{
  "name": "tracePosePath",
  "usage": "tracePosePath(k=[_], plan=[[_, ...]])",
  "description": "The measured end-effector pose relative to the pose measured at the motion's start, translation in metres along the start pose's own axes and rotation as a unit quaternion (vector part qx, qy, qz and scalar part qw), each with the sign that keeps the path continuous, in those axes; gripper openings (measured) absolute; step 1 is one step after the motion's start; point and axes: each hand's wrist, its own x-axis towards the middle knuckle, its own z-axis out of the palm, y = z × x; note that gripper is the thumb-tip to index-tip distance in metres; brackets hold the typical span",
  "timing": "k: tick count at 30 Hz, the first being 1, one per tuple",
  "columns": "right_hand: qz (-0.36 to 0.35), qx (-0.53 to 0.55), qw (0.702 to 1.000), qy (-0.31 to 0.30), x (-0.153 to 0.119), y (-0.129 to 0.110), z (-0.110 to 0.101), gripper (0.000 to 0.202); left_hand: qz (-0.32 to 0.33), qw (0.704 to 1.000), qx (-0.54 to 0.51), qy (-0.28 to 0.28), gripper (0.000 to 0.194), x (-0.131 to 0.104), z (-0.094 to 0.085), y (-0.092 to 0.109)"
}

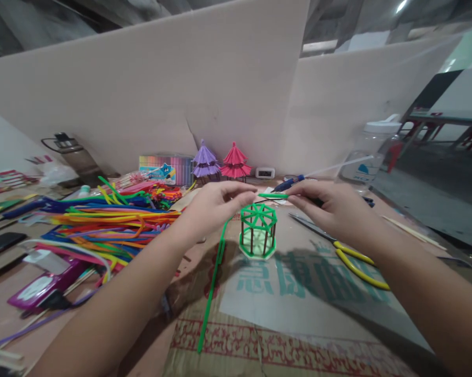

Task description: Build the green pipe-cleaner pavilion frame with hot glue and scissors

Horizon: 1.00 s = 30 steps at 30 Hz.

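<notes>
My left hand and my right hand pinch a short green pipe cleaner between them, level above the table. Both hands have their fingers closed on it. Just below and between them stands a small green octagonal frame with brown upright posts and a pale base. A long green pipe cleaner lies left of the frame, its upper end reaching up near my left hand. Scissors with yellow handles lie under my right wrist, their blades pointing toward the frame.
Many coloured pipe cleaners lie at the left, by a purple glue gun and a dark bottle. Behind stand purple and red umbrella-like roofs, a marker set and a small clock. A clear jar stands right.
</notes>
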Motion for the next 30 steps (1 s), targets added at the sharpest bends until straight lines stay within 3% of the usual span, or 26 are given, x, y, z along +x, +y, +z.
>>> tracePosePath(k=[6, 11, 16, 20, 23, 26, 28, 30], plan=[[-0.012, 0.006, 0.999, -0.029, -0.002, -0.004, -0.001, 0.031, 0.048, 0.99, 0.133, 0.019, 0.025, -0.008, 0.015, 0.02], [-0.005, -0.008, 0.997, -0.076, 0.0, 0.024, -0.021, 0.036, 0.031, 0.989, 0.144, 0.002, 0.029, -0.008, -0.009, 0.021], [0.005, -0.061, 0.995, -0.074, -0.001, 0.051, -0.037, 0.032, -0.014, 0.993, 0.115, -0.031, 0.028, -0.008, -0.025, 0.025], [0.008, -0.101, 0.988, -0.119, -0.002, 0.042, -0.029, 0.032, 0.01, 0.993, 0.104, -0.063, 0.026, -0.01, -0.017, 0.03], [0.011, -0.067, 0.988, -0.142, -0.001, 0.033, -0.024, 0.031, 0.022, 0.989, 0.13, -0.064, 0.031, -0.011, -0.018, 0.028], [0.098, -0.063, 0.992, -0.038, 0.001, 0.032, -0.031, 0.027, -0.023, 0.976, 0.208, -0.064, 0.037, -0.009, -0.027, 0.012], [0.189, -0.08, 0.977, 0.059, 0.003, 0.036, -0.035, 0.03, -0.083, 0.958, 0.262, -0.087, 0.038, -0.008, -0.029, -0.006], [0.244, -0.092, 0.961, 0.095, 0.005, 0.043, -0.033, 0.032, -0.12, 0.954, 0.258, -0.095, 0.035, -0.007, -0.021, -0.026]])
